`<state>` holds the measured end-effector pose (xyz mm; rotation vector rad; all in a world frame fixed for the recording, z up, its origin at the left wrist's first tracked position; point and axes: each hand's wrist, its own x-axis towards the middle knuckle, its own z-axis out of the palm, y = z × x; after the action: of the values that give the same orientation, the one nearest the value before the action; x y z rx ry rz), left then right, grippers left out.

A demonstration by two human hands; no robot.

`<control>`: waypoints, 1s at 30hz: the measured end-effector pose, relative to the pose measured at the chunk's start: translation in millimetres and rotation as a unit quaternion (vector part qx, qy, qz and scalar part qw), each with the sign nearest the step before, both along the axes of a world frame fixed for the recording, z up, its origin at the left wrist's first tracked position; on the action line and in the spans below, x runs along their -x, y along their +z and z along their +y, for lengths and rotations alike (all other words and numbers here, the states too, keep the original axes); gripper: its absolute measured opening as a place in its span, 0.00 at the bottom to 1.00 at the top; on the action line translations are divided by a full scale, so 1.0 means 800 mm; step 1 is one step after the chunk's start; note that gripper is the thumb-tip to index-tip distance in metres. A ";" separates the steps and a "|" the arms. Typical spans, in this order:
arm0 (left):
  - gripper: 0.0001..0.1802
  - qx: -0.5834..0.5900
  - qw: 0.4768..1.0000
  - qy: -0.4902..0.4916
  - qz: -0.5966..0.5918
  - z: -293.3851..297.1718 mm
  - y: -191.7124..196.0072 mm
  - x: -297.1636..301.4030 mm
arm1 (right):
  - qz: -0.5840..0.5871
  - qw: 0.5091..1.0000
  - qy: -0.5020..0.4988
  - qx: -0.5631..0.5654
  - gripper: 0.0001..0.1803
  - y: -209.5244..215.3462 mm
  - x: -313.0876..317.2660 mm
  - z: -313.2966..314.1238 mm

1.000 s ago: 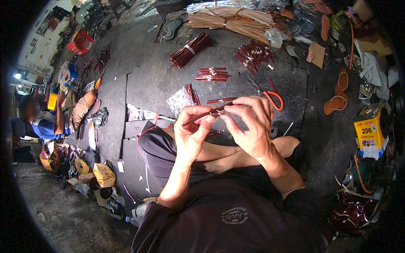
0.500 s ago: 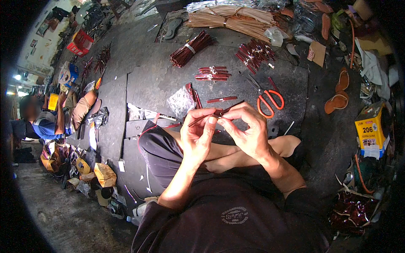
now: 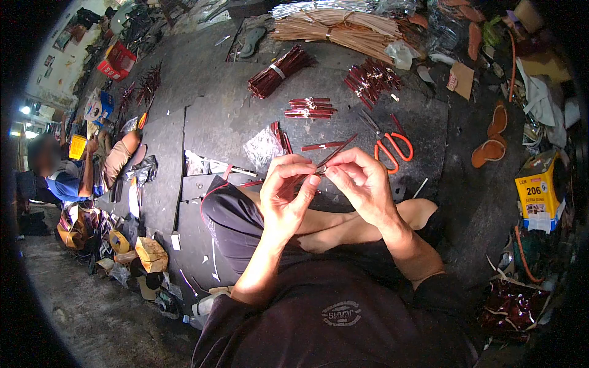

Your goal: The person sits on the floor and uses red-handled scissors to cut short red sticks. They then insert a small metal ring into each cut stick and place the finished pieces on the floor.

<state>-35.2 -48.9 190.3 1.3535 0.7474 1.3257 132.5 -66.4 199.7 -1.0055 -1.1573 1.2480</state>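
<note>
Above my crossed legs, my left hand (image 3: 287,193) and my right hand (image 3: 363,184) meet, fingertips pinched. Between them is a thin dark red strip (image 3: 345,145), one end slanting up and away past my right fingers. Its other end is mostly hidden by my fingers. Just beyond lies a single dark red strip (image 3: 323,146) on the black board. Left of that, a clear plastic bag (image 3: 264,147) with small pale contents rests beside a few more strips. Scissors with orange handles (image 3: 392,150) lie right of my hands. A row of strips with small shiny metal pieces (image 3: 310,108) sits farther off.
Farther away are a tied bundle of dark red strips (image 3: 279,72), a pile of strips with metal pieces (image 3: 370,83) and long tan strips (image 3: 337,30). Sandals (image 3: 489,150) and a yellow can (image 3: 538,191) stand right. At the left sits another person (image 3: 67,175).
The strip has turned, so its free end now points up and away more steeply. My fingertips have shifted slightly, and both hands stay in nearly the same place.
</note>
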 end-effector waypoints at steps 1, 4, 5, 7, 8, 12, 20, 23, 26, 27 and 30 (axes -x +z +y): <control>0.11 0.001 1.000 -0.015 0.016 0.000 0.000 0.005 | 0.004 1.000 0.000 0.002 0.07 -0.001 -0.001 0.000; 0.12 0.013 0.997 -0.042 0.060 0.005 0.012 0.020 | -0.080 0.995 -0.018 -0.056 0.07 -0.002 -0.007 0.000; 0.11 0.051 0.994 -0.034 0.088 0.002 0.022 0.017 | -0.124 0.988 -0.027 -0.086 0.06 -0.002 -0.009 0.000; 0.10 0.047 0.988 0.008 0.146 -0.003 0.033 0.008 | -0.165 0.976 -0.042 -0.136 0.06 -0.001 -0.011 0.001; 0.10 0.004 0.984 0.036 0.174 -0.005 0.033 0.003 | -0.185 0.968 -0.049 -0.161 0.07 0.000 -0.011 0.001; 0.08 -0.198 0.941 0.099 0.255 -0.004 0.031 -0.005 | -0.157 0.975 -0.083 -0.136 0.07 0.005 -0.007 0.000; 0.13 -0.230 0.937 0.130 0.229 -0.008 0.028 -0.012 | -0.197 0.958 -0.088 -0.189 0.07 0.009 -0.009 -0.001; 0.14 -0.163 0.957 0.147 0.190 -0.013 0.022 -0.013 | -0.161 0.966 -0.089 -0.183 0.08 0.001 -0.004 0.000; 0.12 -0.022 0.981 0.122 0.151 -0.015 0.028 -0.012 | -0.173 0.960 -0.077 -0.208 0.09 0.010 -0.008 0.001; 0.11 0.033 0.985 0.106 0.130 -0.015 0.035 -0.012 | -0.171 0.960 -0.071 -0.210 0.09 0.009 -0.008 0.002; 0.09 0.120 0.989 0.065 0.062 -0.012 0.032 -0.010 | -0.166 0.962 -0.053 -0.209 0.10 0.005 -0.010 0.005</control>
<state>-27.4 -58.7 216.1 1.2175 1.0601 1.2148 140.3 -62.3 204.0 -0.9594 -1.5276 0.7180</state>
